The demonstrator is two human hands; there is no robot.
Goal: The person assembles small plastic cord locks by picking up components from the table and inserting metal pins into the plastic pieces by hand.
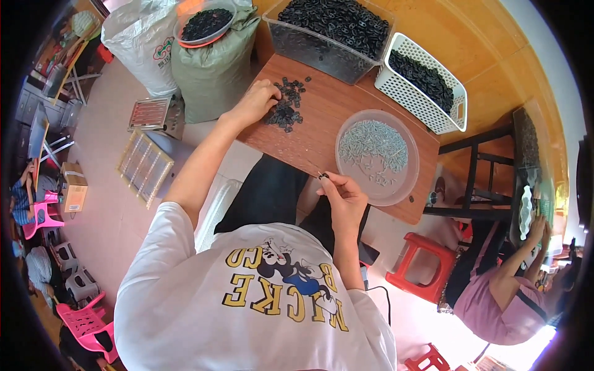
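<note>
On the left part of the brown wooden table [322, 99] lies a loose pile of small flat black plastic pieces [286, 116]. My left hand [255, 99] rests at the pile's left edge, fingers curled down among the pieces; its fingertips are partly hidden. Near the table's front edge, my right hand [343, 196] pinches a small black piece [323, 176] between thumb and forefinger. A thin pointed bit sticks out of that pinch, too small to name. Just beyond the right hand stands a round clear tub [409, 185] holding many small silvery screws [374, 145].
A clear bin [309, 46] and a white perforated basket [427, 114], both with black pieces, stand along the far side. Sacks [210, 80] stand left, one topped by a filled bowl [207, 25]. At right are a red stool [421, 266] and a seated person in pink [501, 297].
</note>
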